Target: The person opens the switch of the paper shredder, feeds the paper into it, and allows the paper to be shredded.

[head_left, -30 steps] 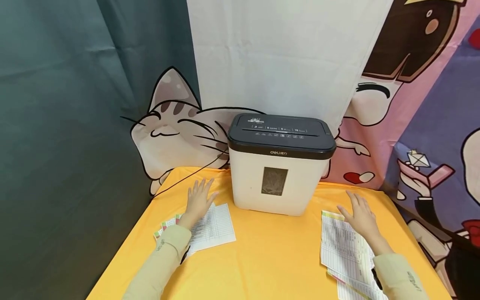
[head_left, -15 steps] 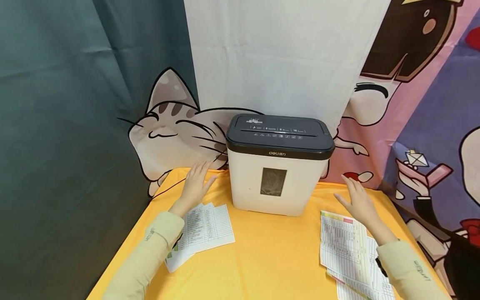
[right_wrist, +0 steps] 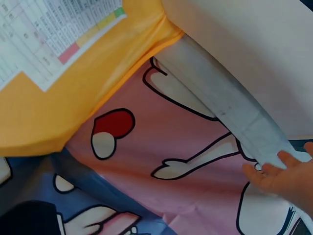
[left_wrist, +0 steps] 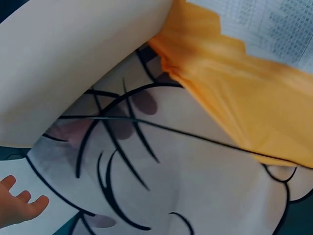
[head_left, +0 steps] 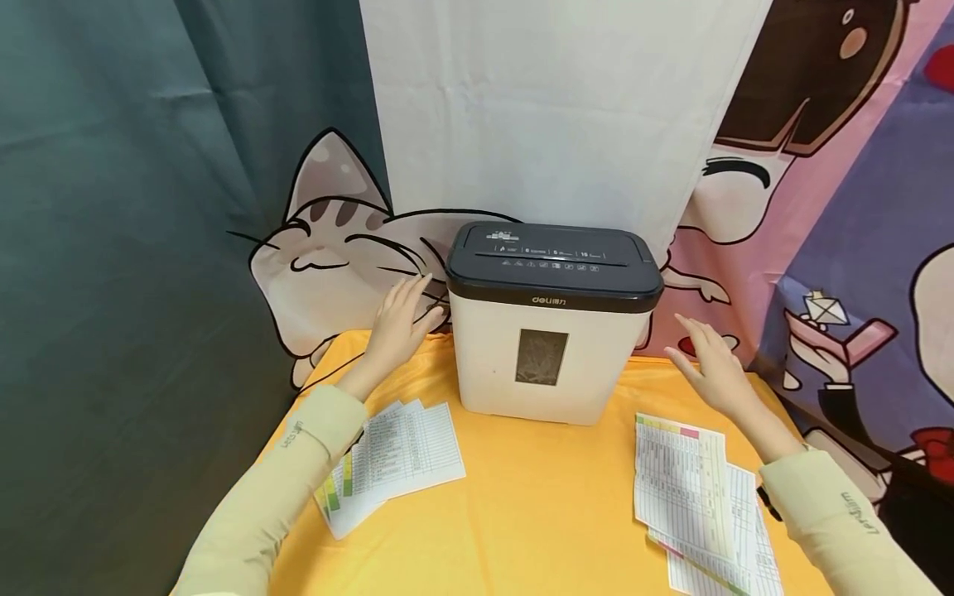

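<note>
A: Where is the shredder [head_left: 488,372] standing?
B: Upright, centre of the head view. Its dark lid [head_left: 551,281] is facing up with a narrow slot; a small window [head_left: 542,358] is showing in the white front.

A: State of the hands?
B: Left hand [head_left: 398,327] is hovering just left of the shredder, fingers extended, thumb apart, grip wide and holding nothing. Right hand [head_left: 715,372] is hovering to the right of it, equally wide and unladen. In both wrist views the hands are keeping apart from the shredder.

A: Paper?
B: Left sheets [head_left: 417,447] are lying fanned at lower left, partly hidden by the left sleeve [head_left: 276,480]. Right sheets [head_left: 678,480] are overlapping at lower right.

A: Surroundings?
B: An orange cloth [head_left: 544,505] is spreading beneath everything. A black cable [left_wrist: 205,138] is crossing the middle of the left wrist view. A cat print [head_left: 320,273] is showing left of centre in the head view.
</note>
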Demonstrator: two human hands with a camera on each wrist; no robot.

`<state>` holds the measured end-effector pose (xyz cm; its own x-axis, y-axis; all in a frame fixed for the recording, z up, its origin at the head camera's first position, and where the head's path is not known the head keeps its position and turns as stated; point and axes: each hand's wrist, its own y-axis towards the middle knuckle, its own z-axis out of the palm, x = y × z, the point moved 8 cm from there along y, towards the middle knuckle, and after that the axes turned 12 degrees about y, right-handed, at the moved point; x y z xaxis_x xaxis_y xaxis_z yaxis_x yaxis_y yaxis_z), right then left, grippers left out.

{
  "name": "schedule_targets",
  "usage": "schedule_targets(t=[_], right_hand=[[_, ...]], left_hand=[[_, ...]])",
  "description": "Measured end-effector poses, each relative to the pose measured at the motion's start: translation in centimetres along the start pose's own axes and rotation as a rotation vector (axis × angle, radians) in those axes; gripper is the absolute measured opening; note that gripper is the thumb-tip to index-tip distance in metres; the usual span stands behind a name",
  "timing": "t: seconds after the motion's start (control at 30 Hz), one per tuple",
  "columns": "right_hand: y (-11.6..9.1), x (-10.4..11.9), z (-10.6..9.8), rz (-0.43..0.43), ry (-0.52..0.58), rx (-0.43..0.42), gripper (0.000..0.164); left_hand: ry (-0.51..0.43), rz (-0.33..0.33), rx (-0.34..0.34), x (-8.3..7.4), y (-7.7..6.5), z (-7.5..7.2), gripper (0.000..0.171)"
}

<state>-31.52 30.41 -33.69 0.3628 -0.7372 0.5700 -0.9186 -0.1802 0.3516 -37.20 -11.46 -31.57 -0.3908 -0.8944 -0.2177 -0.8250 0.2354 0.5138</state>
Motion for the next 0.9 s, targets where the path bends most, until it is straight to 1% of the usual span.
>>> schedule_targets(t=[0.1, 0.2, 0.33, 0.53, 0.7, 0.77, 0.9], right_hand=[[0.4, 0.7, -0.2, -0.026, 0.086, 0.040, 0.060], [0.9, 1.1, -0.4, -0.010, 0.137, 0.063, 0.060], [1.4, 1.7, -1.1, 0.021, 0.143, 0.055, 0.061], [2.4, 2.9, -2.2, 0.008, 0.148, 0.031, 0.061], [3.7, 4.2, -2.7, -0.031, 0.148, 0.021, 0.060], [4.3, 4.8, -2.8, -0.039, 0.143, 0.023, 0.060], [5.2, 5.9, -2.5, -0.035, 0.136, 0.043, 0.060]], left_hand=[[0.004, 0.016, -0.004, -0.7, 1.0, -0.8, 0.057], [0.022, 0.041, -0.007, -1.4, 1.9, -1.5, 0.057], [0.046, 0.077, -0.004, -2.5, 2.7, -2.5, 0.057], [0.073, 0.110, 0.024, -4.0, 3.8, -3.5, 0.058], [0.068, 0.130, -0.012, -5.3, 5.2, -4.2, 0.057], [0.055, 0.130, -0.029, -5.8, 5.7, -4.3, 0.056], [0.035, 0.108, -0.014, -6.5, 6.4, -3.9, 0.056]])
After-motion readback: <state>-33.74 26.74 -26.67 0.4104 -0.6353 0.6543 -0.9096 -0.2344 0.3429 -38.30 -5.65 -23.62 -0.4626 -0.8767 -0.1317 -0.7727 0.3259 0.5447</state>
